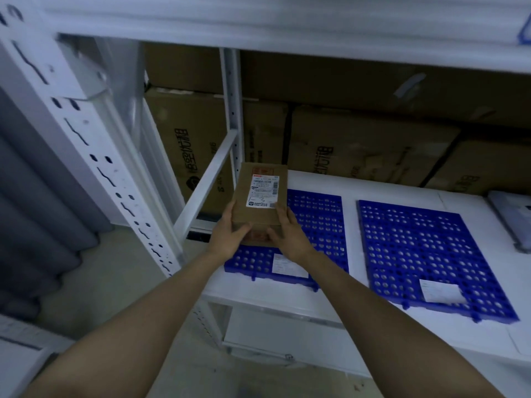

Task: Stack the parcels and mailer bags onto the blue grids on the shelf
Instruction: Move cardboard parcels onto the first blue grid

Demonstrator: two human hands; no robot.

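Note:
A small brown cardboard parcel [260,196] with a white shipping label on top sits over the left blue grid [319,219] on the white shelf. My left hand [230,234] grips its near left corner, and my right hand [287,234] grips its near right corner. Whether the parcel rests on the grid or hovers just above it I cannot tell. A second blue grid [425,248] lies to the right with nothing stacked on it. Each grid carries a white paper tag near its front edge.
Large brown cartons [359,145] fill the back of the shelf. A white perforated upright [94,156] and a diagonal brace [207,179] stand at the left. A pale grey object [514,214] lies at the shelf's far right. Grey curtain folds hang at the far left.

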